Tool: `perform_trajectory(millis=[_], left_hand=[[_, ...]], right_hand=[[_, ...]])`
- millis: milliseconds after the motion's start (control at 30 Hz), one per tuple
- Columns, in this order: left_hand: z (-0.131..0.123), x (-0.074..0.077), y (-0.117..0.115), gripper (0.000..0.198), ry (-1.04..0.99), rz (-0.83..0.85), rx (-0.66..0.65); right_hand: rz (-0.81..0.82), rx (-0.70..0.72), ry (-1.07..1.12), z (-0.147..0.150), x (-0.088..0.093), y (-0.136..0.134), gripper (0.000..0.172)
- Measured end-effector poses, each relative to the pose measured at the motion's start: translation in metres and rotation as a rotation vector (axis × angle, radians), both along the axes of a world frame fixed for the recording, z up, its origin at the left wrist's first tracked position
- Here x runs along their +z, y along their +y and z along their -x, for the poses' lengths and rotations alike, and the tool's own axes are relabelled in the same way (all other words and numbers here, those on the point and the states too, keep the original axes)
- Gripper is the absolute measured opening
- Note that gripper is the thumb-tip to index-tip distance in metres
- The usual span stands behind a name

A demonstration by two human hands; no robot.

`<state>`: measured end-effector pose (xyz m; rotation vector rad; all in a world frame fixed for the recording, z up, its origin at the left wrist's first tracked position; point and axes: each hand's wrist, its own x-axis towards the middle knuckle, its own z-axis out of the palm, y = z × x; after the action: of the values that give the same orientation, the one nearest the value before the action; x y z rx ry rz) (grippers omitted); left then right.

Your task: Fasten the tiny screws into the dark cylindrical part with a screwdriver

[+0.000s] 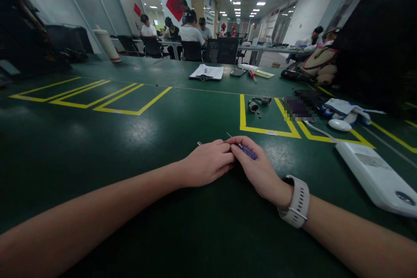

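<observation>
Both hands meet at the middle of the green table (130, 147). My right hand (257, 167), with a white watch on its wrist, is closed on a small screwdriver with a purple handle (246, 151); its thin tip points up and left. My left hand (206, 163) is closed in a loose fist against the right one, and a small metal piece (200, 143) sticks out beyond its knuckles. What the left fingers grip is hidden.
A white device (374, 178) with a cable lies at the right. Small metal parts (257, 104) sit inside a yellow-taped box. Gloves (345, 108), a clipboard (206, 72), a phone (237, 72) and bags lie further back. Several people sit at far tables.
</observation>
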<state>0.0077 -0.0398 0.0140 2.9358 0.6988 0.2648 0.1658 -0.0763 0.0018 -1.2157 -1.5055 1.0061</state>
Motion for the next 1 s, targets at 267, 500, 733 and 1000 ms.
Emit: perform_trajectory(millis=[267, 500, 733, 1000], left_hand=[[0.003, 0.002, -0.005, 0.034, -0.108, 0.015, 0.002], [0.019, 0.0, -0.01, 0.015, -0.419, -0.078, 0.185], [0.032, 0.001, -0.024, 0.024, -0.235, -0.044, 0.316], [0.037, 0.01, -0.052, 0.03, -0.091, 0.055, 0.317]], right_hand=[[-0.087, -0.023, 0.028, -0.001, -0.005, 0.001, 0.015], [-0.091, 0.115, -0.162, 0.002, 0.003, -0.003, 0.021], [-0.118, 0.255, -0.405, 0.007, -0.003, -0.002, 0.03], [-0.134, 0.408, -0.411, 0.006, 0.004, -0.016, 0.024]])
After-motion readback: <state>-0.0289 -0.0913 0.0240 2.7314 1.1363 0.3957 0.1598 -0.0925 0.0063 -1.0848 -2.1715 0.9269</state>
